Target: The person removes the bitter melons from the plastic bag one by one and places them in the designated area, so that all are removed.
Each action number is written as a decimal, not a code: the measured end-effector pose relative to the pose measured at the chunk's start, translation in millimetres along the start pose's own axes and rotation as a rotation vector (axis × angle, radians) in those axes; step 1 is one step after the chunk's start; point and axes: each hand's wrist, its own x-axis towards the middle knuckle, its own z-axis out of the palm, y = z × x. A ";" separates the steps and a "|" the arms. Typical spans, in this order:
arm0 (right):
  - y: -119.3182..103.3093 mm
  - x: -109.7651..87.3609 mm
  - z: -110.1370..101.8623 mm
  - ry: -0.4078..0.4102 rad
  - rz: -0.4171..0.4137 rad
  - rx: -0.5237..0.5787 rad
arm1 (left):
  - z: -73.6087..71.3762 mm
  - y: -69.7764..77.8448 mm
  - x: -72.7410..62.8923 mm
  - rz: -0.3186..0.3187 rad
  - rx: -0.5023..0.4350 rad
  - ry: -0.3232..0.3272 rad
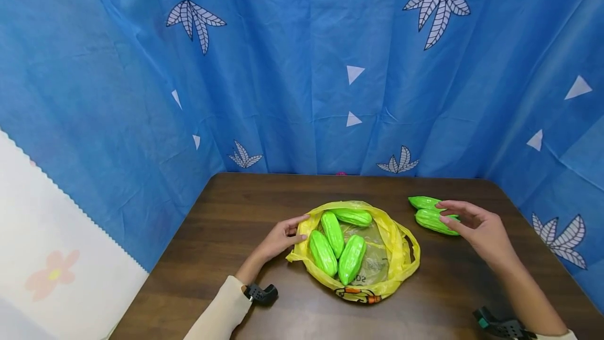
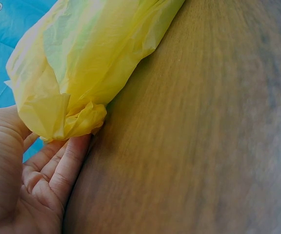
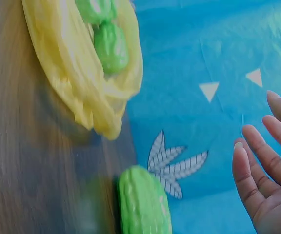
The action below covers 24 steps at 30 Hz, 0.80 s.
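A yellow plastic bag (image 1: pixel 398 258) stands with its mouth wide, and several glossy green ridged gourds (image 1: pixel 352 259), which look like bitter gourds, lie inside. At its left side, my left hand (image 1: pixel 278 240) holds the rim between thumb and fingers; in the left wrist view the fingers (image 2: pixel 72 163) lie under the gathered yellow plastic. Two more green gourds (image 1: pixel 433 221) lie side by side on the table, right of the bag. Over them hovers my right hand (image 1: pixel 486 231), thumb and fingers apart and nothing held. The right wrist view shows a gourd (image 3: pixel 143 204) apart from that hand.
The dark brown wooden table (image 1: pixel 264 193) ends at a blue curtain (image 1: pixel 283 67) with leaf and triangle prints, which hangs behind and on both sides. A white cloth (image 1: pixel 42 235) with a flower print hangs at the left.
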 end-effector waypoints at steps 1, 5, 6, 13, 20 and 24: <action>-3.1 -0.3 3.2 -0.010 -0.004 0.006 | 0.0 -0.2 -0.1 -0.005 0.000 0.001; -11.4 -1.3 15.3 -0.064 -0.013 0.011 | 0.4 -0.3 -0.1 -0.018 0.003 0.004; -12.9 -1.4 18.2 -0.083 -0.015 0.014 | 0.4 -0.1 -0.1 -0.023 0.005 0.006; -19.5 0.4 35.5 -0.151 -0.050 0.050 | -0.3 3.1 1.0 -0.017 -0.004 0.006; -21.9 -2.4 49.9 -0.242 -0.097 0.148 | -0.2 3.9 0.3 -0.017 -0.011 -0.010; -23.1 -3.6 58.7 -0.277 -0.107 0.136 | -0.2 2.9 -0.3 -0.021 -0.017 -0.007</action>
